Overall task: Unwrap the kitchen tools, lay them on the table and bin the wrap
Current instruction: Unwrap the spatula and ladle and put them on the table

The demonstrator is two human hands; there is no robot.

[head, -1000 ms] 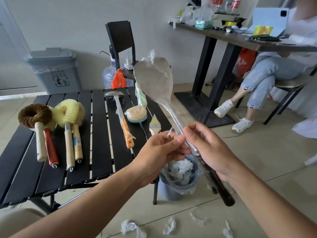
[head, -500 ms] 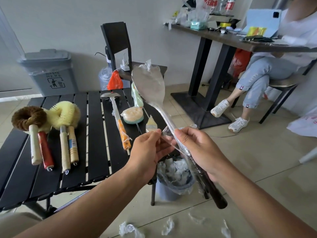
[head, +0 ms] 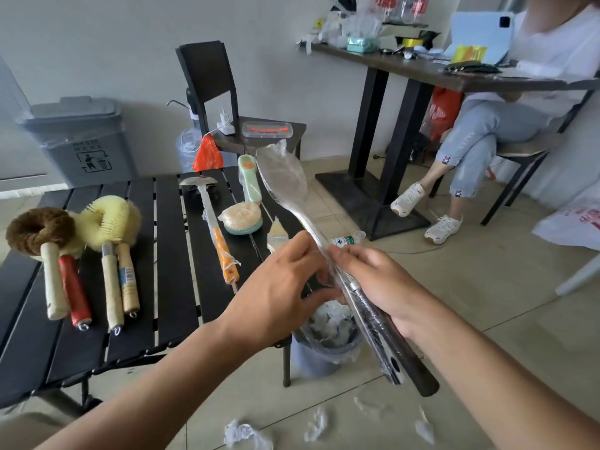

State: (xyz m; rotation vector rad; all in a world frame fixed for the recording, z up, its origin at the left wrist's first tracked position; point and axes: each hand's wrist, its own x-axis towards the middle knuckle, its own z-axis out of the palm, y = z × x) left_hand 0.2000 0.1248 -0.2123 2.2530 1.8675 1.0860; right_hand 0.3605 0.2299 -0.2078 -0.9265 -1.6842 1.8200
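Head view: over the last second the spatula (head: 285,183) comes down from in front of the chair (head: 207,76) and now slants lower, its blade over the far edge of the table (head: 168,287) and its black handle pointing back toward the person. The right hand (head: 380,280) keeps its fingers curled round the top of the handle. The left hand (head: 279,287), which half a second ago held a loose flap away from the shaft, is now closed in against the neck, its fingertips pinching the wrap (head: 276,149) right beside the right thumb. The clear film still covers the blade and bunches at its tip, so the peel looks barely begun; I judge the left hand is taking a new hold to pull more off.

The small bin (head: 324,358) stands on the floor just beside the table leg, directly below the hands. It has a plastic liner and is well filled with crumpled film (head: 331,319). Several scraps (head: 246,433) lie on the floor near it, so some wrap is not yet binned. The grey waste bin (head: 78,141) by the wall has its lid down; its contents are hidden. A clear lidded box (head: 268,129) on the chair seat shows something orange inside. On the table the brown brush (head: 39,228) and yellow brush (head: 110,219) lie bare.
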